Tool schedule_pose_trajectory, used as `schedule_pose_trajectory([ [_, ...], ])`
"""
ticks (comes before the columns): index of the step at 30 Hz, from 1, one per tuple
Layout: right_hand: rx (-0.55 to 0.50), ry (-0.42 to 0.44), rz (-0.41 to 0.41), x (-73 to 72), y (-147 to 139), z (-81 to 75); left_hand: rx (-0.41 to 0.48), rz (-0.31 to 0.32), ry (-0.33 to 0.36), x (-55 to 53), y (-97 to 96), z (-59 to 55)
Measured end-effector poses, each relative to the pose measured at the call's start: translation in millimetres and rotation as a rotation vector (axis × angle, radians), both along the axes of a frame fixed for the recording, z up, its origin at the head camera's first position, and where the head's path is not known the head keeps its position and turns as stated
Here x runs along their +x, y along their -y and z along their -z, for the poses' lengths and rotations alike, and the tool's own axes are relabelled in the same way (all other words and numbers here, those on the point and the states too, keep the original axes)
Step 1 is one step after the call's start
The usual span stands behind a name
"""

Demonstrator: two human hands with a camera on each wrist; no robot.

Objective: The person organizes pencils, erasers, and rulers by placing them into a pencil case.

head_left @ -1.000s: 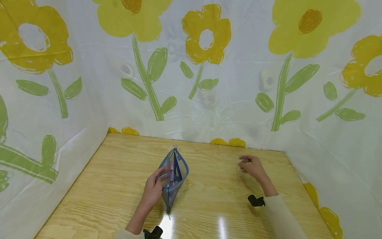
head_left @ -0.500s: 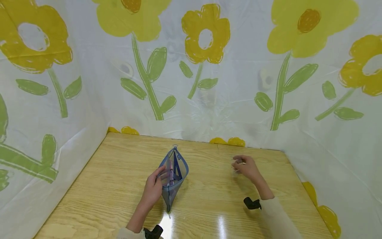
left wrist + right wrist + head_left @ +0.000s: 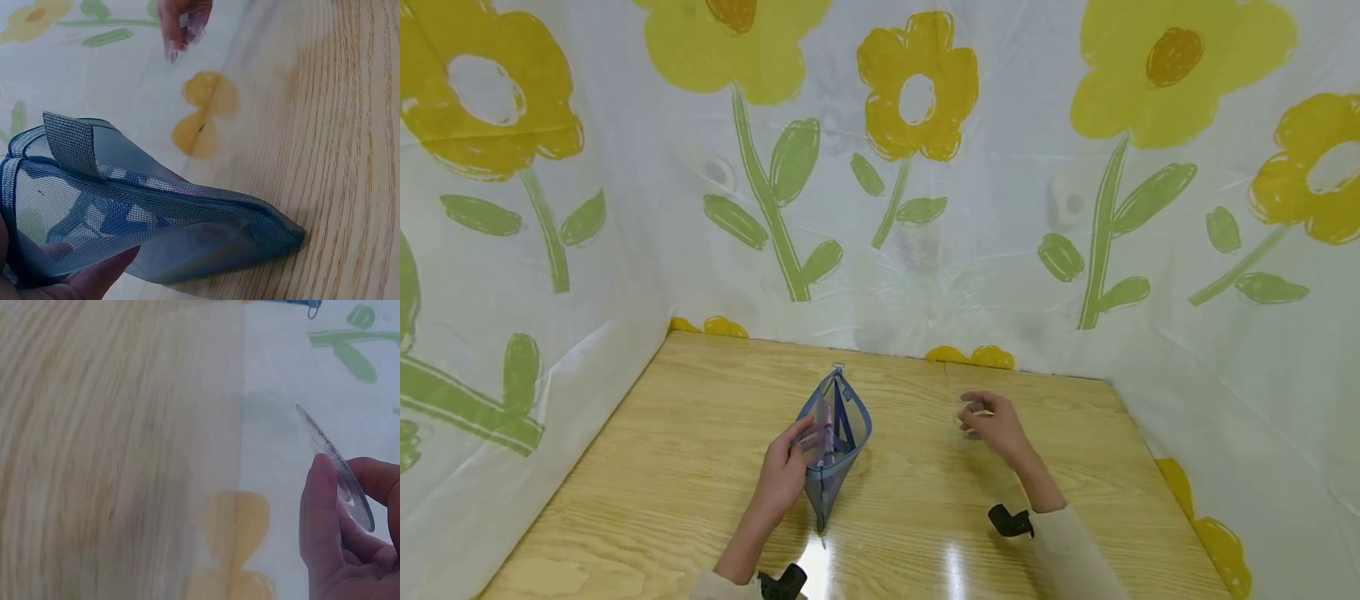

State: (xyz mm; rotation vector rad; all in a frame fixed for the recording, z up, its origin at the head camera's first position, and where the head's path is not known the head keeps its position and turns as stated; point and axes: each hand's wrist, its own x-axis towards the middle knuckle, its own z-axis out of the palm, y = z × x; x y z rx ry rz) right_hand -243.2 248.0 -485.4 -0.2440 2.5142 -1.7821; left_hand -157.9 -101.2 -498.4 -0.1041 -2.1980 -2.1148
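My left hand (image 3: 784, 473) grips the near left side of a blue mesh zip pouch (image 3: 824, 492), whose mouth gapes upward. Inside it show a dark blue set square (image 3: 844, 423) and a pinkish pen-like stick (image 3: 828, 429). In the left wrist view the mesh pouch (image 3: 125, 206) fills the lower left, with a fabric tab on its edge. To the right of the pouch, my right hand (image 3: 996, 425) pinches a clear protractor between thumb and fingers. The right wrist view shows the protractor (image 3: 340, 462) nearly edge-on, its curved rim marked with fine dark ticks.
Both hands are over a wooden table (image 3: 700, 417). White cloth with yellow flowers (image 3: 917, 100) encloses the table's back and sides. A black wrist camera (image 3: 1009, 522) is worn on the right wrist and another wrist camera (image 3: 782, 582) on the left.
My right hand has moved left with the protractor, closer to the pouch. The left hand and the pouch have stayed almost in place.
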Motion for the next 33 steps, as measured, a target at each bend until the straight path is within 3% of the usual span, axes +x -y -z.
schedule_pose_trajectory([
  [12, -0.095, -0.001, -0.043, 5.3, 37, -3.3, -0.025, -0.005, 0.005, 1.6, 2.0, 0.0],
  [25, -0.145, -0.055, -0.085, -1.2, 77, -20.1, -0.026, -0.010, 0.000, 2.0, 1.9, -0.7],
  [33, -0.179, -0.049, -0.058, -2.4, 94, -33.4, -0.038, -0.013, -0.001, -0.2, -1.1, -0.2],
])
